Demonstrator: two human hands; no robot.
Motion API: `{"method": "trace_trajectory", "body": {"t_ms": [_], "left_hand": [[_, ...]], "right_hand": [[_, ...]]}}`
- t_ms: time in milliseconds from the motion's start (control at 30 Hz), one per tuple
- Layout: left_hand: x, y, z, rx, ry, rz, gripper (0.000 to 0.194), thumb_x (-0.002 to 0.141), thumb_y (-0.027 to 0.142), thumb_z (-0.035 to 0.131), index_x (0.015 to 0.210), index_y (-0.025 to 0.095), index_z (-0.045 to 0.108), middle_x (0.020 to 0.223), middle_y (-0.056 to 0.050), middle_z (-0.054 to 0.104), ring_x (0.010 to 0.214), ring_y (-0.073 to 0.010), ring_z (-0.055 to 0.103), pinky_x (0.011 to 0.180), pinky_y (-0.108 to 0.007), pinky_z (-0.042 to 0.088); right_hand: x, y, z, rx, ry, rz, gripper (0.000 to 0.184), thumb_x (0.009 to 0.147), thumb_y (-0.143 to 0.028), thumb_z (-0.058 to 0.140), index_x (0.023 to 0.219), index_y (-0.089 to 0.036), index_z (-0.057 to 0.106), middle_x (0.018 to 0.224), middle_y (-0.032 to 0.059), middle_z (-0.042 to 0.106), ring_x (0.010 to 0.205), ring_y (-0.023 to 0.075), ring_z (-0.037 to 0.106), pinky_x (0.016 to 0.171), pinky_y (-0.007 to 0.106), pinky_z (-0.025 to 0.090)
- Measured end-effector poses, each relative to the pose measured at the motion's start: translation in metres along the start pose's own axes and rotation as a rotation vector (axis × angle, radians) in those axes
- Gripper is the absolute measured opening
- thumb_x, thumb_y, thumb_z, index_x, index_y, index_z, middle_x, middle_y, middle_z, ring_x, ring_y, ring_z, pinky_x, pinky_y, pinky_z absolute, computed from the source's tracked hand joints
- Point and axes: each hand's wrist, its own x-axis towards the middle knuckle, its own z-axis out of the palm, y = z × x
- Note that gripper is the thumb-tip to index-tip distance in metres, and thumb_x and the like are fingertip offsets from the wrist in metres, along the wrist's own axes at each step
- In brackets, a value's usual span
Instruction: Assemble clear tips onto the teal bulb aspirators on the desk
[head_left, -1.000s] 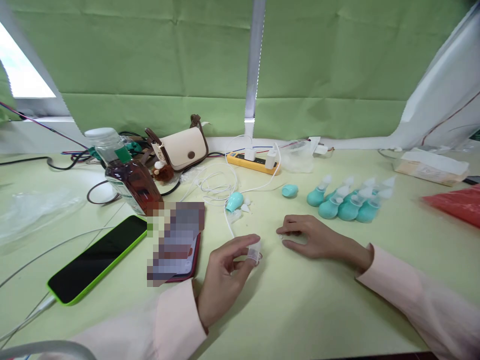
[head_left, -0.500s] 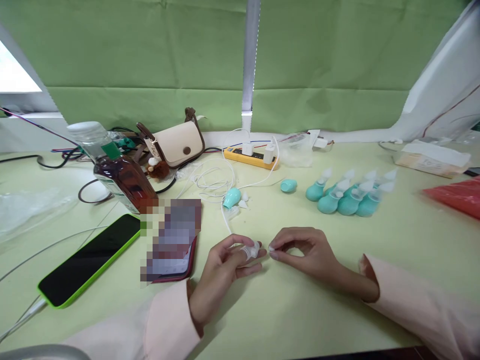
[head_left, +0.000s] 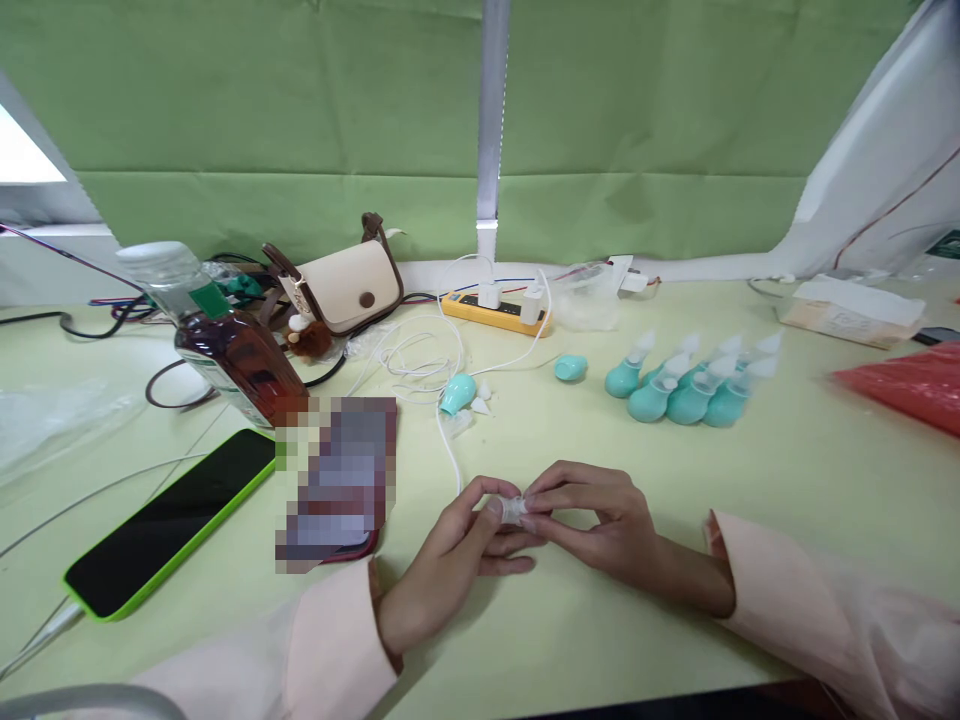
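Observation:
Between the thumb and index finger of my left hand (head_left: 442, 575) is a small clear plastic fitting (head_left: 511, 511), lying roughly sideways. My right hand (head_left: 611, 522) pinches at the fitting's right end, its fingertips touching it. The tiny white piece in that pinch is mostly hidden by the fingers now. Beyond my hands lie a loose teal rubber bulb (head_left: 457, 394), small white cone tips (head_left: 481, 406) and a clear plastic part (head_left: 459, 424). Another teal bulb (head_left: 571, 368) lies farther right. Several teal bulbs with clear pointed nozzles (head_left: 688, 397) stand grouped at the right.
Left of my hands lie a phone in a red case (head_left: 345, 480) and a green-cased phone (head_left: 172, 525). A bottle of dark liquid (head_left: 236, 350), a cream handbag (head_left: 351, 288), a yellow power strip (head_left: 491, 314), white cables and a red plastic bag (head_left: 911, 385) surround the work area.
My right hand has moved left, bringing its small white piece against the clear fitting. My left hand has turned the fitting from upright to sideways. The view has shifted slightly.

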Motion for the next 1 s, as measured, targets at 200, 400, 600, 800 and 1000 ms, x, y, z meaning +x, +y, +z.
{"method": "trace_trajectory", "body": {"t_ms": [200, 400, 600, 800, 1000], "left_hand": [[0.001, 0.002, -0.001, -0.009, -0.033, -0.007, 0.022, 0.074, 0.035, 0.055, 0.086, 0.019, 0.046, 0.084, -0.005, 0.062, 0.080, -0.0188, 0.061, 0.079, -0.038, 0.043], [0.001, 0.005, 0.001, 0.021, 0.000, 0.018, 0.021, 0.071, 0.031, 0.059, 0.083, 0.017, 0.048, 0.075, -0.003, 0.062, 0.075, -0.0186, 0.062, 0.079, -0.041, 0.044], [0.002, 0.003, -0.002, 0.048, 0.013, 0.050, 0.017, 0.074, 0.026, 0.057, 0.084, 0.014, 0.050, 0.074, -0.004, 0.063, 0.071, -0.0167, 0.062, 0.077, -0.040, 0.046], [0.000, 0.005, -0.002, 0.007, -0.025, 0.051, 0.013, 0.077, 0.022, 0.053, 0.087, 0.014, 0.050, 0.077, -0.006, 0.063, 0.076, -0.0186, 0.061, 0.081, -0.041, 0.043], [-0.002, 0.006, -0.001, -0.008, -0.054, 0.054, 0.014, 0.078, 0.020, 0.052, 0.089, 0.013, 0.049, 0.077, -0.006, 0.061, 0.078, -0.0190, 0.060, 0.082, -0.044, 0.041]], "right_hand": [[0.001, -0.006, 0.000, 0.002, 0.044, -0.001, 0.015, 0.069, -0.013, 0.057, 0.076, -0.024, 0.065, 0.072, 0.0032, 0.064, 0.064, 0.0130, 0.059, 0.054, 0.024, 0.049], [0.002, -0.001, 0.000, 0.074, 0.018, 0.056, 0.014, 0.067, -0.014, 0.061, 0.078, -0.023, 0.064, 0.070, 0.0025, 0.062, 0.062, 0.0128, 0.058, 0.053, 0.025, 0.049], [0.002, 0.000, 0.001, 0.048, 0.025, -0.073, 0.025, 0.068, -0.009, 0.059, 0.087, -0.024, 0.062, 0.075, 0.0030, 0.059, 0.066, 0.0122, 0.055, 0.053, 0.025, 0.047], [0.000, 0.000, -0.001, -0.137, -0.001, -0.225, 0.033, 0.070, -0.005, 0.056, 0.096, -0.025, 0.058, 0.077, 0.0041, 0.057, 0.073, 0.0135, 0.049, 0.057, 0.025, 0.046], [-0.005, 0.006, -0.001, -0.242, -0.063, -0.302, 0.041, 0.070, -0.006, 0.055, 0.105, -0.026, 0.051, 0.084, 0.0046, 0.052, 0.079, 0.0141, 0.046, 0.062, 0.028, 0.046]]}}
